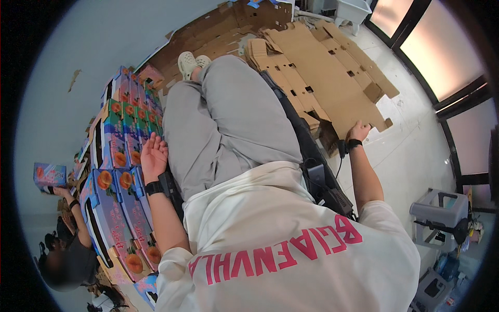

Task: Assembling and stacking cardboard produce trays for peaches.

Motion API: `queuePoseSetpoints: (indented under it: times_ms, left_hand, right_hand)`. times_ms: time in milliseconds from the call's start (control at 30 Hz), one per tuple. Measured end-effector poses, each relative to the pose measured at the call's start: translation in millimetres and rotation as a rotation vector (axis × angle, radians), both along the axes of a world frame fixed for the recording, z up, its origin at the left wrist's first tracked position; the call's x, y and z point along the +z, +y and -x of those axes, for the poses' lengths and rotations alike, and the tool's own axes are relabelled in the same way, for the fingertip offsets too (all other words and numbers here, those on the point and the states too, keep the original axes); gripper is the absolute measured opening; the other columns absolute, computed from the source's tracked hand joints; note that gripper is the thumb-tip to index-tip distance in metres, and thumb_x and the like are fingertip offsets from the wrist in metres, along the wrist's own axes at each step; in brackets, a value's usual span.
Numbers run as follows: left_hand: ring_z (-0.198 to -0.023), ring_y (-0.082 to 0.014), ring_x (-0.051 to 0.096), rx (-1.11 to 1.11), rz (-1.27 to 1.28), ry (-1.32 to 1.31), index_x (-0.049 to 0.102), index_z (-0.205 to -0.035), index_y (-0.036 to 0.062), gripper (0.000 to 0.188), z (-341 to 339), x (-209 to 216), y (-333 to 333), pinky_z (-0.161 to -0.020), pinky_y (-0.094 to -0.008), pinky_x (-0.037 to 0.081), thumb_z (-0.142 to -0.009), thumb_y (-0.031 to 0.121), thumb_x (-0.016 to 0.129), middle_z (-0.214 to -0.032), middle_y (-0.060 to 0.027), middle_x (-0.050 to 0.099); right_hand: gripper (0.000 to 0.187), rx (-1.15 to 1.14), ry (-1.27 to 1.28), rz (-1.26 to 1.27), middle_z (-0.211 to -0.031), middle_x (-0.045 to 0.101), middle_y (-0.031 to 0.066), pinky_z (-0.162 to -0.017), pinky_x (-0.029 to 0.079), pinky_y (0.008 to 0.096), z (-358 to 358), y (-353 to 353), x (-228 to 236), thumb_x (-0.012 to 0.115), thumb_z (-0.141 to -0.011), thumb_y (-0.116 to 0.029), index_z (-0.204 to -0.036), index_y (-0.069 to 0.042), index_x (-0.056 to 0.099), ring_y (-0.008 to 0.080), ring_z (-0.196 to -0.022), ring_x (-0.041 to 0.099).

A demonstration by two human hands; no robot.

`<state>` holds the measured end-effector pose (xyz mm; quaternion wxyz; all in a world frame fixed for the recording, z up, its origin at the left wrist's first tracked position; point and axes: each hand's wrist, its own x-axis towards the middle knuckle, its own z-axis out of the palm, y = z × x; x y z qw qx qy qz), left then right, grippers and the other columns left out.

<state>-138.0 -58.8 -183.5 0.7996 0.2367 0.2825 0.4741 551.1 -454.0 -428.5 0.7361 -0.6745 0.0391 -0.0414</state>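
Note:
My right hand [359, 132] is closed on the near edge of a flat brown cardboard sheet [332, 78] with cut slots and tabs. The sheet lies on top of a pile of folded cardboard [283, 75] at the right of my legs. Palm up with its fingers stretched out, my left hand [154, 156] is holding nothing. It rests between my grey trousers and a stack of printed fruit boxes [120, 138] in blue, pink and green. Whether the back of that hand touches the boxes I cannot tell.
At the far left, another person [83, 229] holds up a printed box [50, 176]. More brown cardboard [228, 34] lines the area beyond my feet. A grey plastic stool [439, 210] stands at the right, near dark-framed glass doors [431, 41]. A white basin [353, 9] is at the top.

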Motion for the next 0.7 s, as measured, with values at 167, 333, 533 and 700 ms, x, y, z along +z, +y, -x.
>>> queuePoseSetpoints:
  times_ms: [167, 333, 533, 700]
  left_hand:
    - [-0.098, -0.0260, 0.068, -0.012, 0.009, -0.015, 0.065, -0.137, 0.0041, 0.033, -3, -6, 1, -0.083, -0.0353, 0.059, -0.110, 0.022, 0.059, -0.115, -0.0095, 0.073]
    - [-0.098, -0.0258, 0.068, -0.013, 0.020, 0.001, 0.066, -0.136, 0.0036, 0.032, -4, -2, 0, -0.082, -0.0356, 0.060, -0.111, 0.022, 0.058, -0.114, -0.0096, 0.073]
    - [-0.098, -0.0256, 0.068, 0.013, 0.024, 0.006, 0.066, -0.136, 0.0043, 0.032, -2, -7, 2, -0.082, -0.0358, 0.061, -0.111, 0.022, 0.057, -0.114, -0.0102, 0.073]
    - [-0.098, -0.0267, 0.069, 0.031, -0.016, 0.024, 0.066, -0.137, 0.0039, 0.032, 6, -9, 3, -0.084, -0.0355, 0.062, -0.111, 0.021, 0.057, -0.114, -0.0114, 0.075]
  right_hand:
    - [0.041, 0.042, -0.159, 0.316, -0.102, 0.072, 0.0198, -0.089, 0.056, 0.0403, -2, 11, 19, 0.070, -0.105, -0.019, -0.129, 0.008, 0.051, 0.0279, -0.097, 0.071]
    - [0.048, 0.079, -0.124, 0.628, -0.120, 0.073, 0.0291, -0.099, 0.055, 0.0461, -40, 4, -4, 0.074, -0.100, -0.015, -0.136, 0.010, 0.053, 0.0415, -0.112, 0.073]
    - [0.067, 0.349, 0.111, 0.832, -0.129, 0.073, 0.0294, -0.104, 0.056, 0.0479, -44, -13, -9, 0.088, -0.086, -0.024, -0.137, 0.005, 0.057, 0.0440, -0.122, 0.071]
    - [0.092, 0.273, 0.027, 0.988, -0.131, 0.072, 0.0290, -0.105, 0.056, 0.0487, 10, -11, 36, 0.095, -0.079, -0.031, -0.153, -0.002, 0.047, 0.0439, -0.124, 0.070]
